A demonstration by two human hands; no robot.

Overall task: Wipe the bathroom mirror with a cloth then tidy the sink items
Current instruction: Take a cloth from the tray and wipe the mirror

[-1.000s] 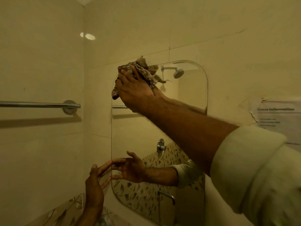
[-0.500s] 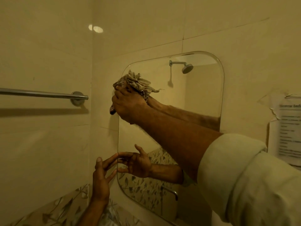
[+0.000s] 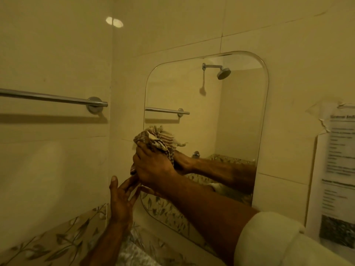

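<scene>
The step in hand was the wiping of the mirror (image 3: 230, 116), which occupied the centre and right of the frame on the tiled wall. The right hand (image 3: 153, 166), at centre frame, was closed around a bunched striped cloth (image 3: 155, 139) and pressed it against the glass near the mirror's left edge, about mid-height. The left hand (image 3: 120, 200), at lower centre, was empty, with fingers spread and extended; its fingertips lay at the lower-left edge of the mirror, just below the right hand. Whether they touched the glass or the tile beside it could not be determined.

Recommended procedure, as a judgement from this position:

1. Keep the palm flat behind the cloth, so that pressure is spread over a pad, not a knot.
2. Work in overlapping passes across the full width, carrying each pass to the rounded corners.
3. Keep the bracing fingers off the glass; bare skin would probably leave fresh marks there.
4. Refold the cloth to a clean face if smears appear.

The lower part of the mirror, behind the right forearm, appeared to remain for wiping. A towel rail (image 3: 53, 97) was fixed at left of frame, and a printed notice (image 3: 340, 169) hung at right. No sink items were visible, so the tidying stage could not be assessed.
</scene>
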